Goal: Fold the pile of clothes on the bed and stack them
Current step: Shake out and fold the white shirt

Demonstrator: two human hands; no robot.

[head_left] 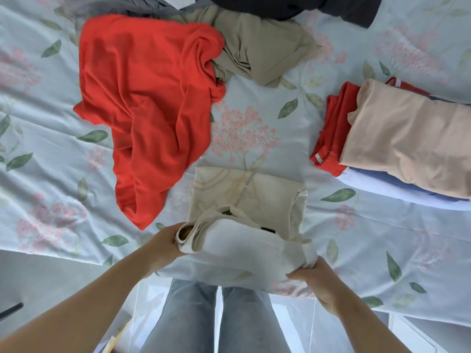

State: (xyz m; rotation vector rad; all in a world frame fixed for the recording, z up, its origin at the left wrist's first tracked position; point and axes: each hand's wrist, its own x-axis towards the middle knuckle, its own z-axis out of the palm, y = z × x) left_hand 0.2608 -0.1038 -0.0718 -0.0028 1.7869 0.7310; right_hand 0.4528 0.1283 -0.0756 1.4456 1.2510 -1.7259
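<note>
**Both hands closed on the near hem of a garment in mid-fold.** The left hand (165, 242) is curled round the left corner of the hem, with cloth bunched inside the grip. The right hand (314, 275) is closed on the right corner, its fingers tucked under the cloth.

Between the two grips the hem is held raised off the floral bedsheet (254, 128). Its long axis runs from hand to hand. The rest of the cream garment (249, 194) lies flat just beyond the fingers, already narrowed to a rough rectangle.

The coming fold is judged to be carried straight away from the fingers and over that flat part. Both hands are equally near, so neither is favoured.

Farther out, to the right of the right hand and well apart from it, the stack of folded clothes is seen. A peach piece (407, 138) lies on top, with red shorts (328, 128) and a blue piece (397, 184) beneath.

Beyond the left hand a red garment (142, 98) lies spread and unfolded. A crumpled khaki garment (260, 47) touches its far side, and dark cloth (293, 6) lies farthest off.
</note>
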